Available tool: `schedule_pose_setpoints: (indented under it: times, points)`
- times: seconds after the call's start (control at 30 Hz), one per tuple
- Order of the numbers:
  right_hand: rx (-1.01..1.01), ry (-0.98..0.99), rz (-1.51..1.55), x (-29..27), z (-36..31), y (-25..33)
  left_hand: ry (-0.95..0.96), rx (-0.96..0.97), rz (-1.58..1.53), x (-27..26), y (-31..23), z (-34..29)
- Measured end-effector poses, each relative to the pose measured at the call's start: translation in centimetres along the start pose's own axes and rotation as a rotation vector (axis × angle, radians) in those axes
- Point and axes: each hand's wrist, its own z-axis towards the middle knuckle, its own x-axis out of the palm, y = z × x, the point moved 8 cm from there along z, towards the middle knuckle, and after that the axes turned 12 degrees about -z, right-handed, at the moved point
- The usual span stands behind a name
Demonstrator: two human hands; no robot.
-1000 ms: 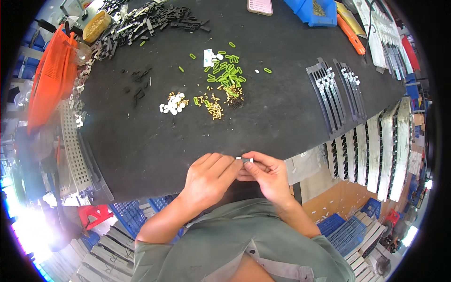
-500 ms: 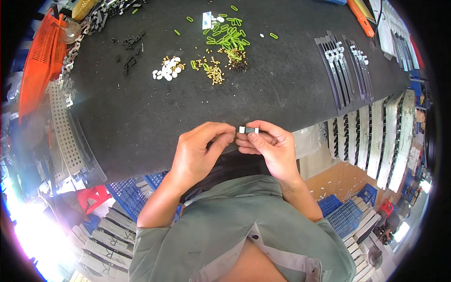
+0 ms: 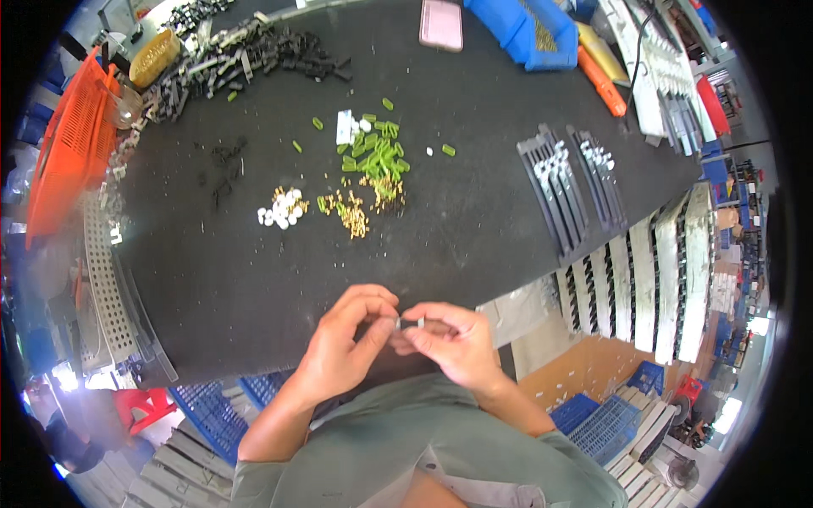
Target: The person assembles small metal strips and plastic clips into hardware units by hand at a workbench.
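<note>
My right hand [image 3: 457, 343] pinches a small dark block with white ends [image 3: 411, 323] between thumb and fingers, just off the table's near edge. My left hand [image 3: 343, 343] is closed in a pinch, its thumb and fingertips meeting at the block's left end. Whatever may be between those fingertips is too small to make out. Ahead of the hands lie a heap of green oblong rings [image 3: 377, 152], a pile of white round pieces [image 3: 282, 210] and small brass-coloured pieces [image 3: 354, 222] on the black tabletop [image 3: 449, 220].
Dark strips with white clips [image 3: 555, 186] lie at the right. Black parts [image 3: 254, 59] are heaped far left, near an orange basket [image 3: 72, 144]. A blue bin [image 3: 529, 34], a pink phone-like slab [image 3: 441, 25] and an orange-handled cutter [image 3: 600, 80] sit at the back.
The view has shifted, so the table's things sit lower and more of its far side shows. My left fingertips have closed in on the block, which my right hand still holds.
</note>
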Motion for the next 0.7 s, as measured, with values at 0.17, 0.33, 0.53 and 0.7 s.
schedule_pose_setpoints:
  times: [0.17,0.33,0.53,0.7]
  points:
    - [-0.234,-0.061,-0.237,0.8,-1.0,2.1,-0.041,-0.134,-0.244,0.1,1.0,-0.4]
    - [-0.365,-0.058,-0.619,2.4,-1.1,3.4,0.029,-0.260,-0.365,-1.2,2.1,-0.7]
    - [-0.261,-0.038,-0.144,1.7,0.1,2.6,-0.049,-0.317,-0.680,-2.1,1.0,-0.7]
    - [-0.283,-0.143,-0.097,-0.5,2.7,3.7,-0.447,-0.033,0.291,-7.2,-2.8,-0.7]
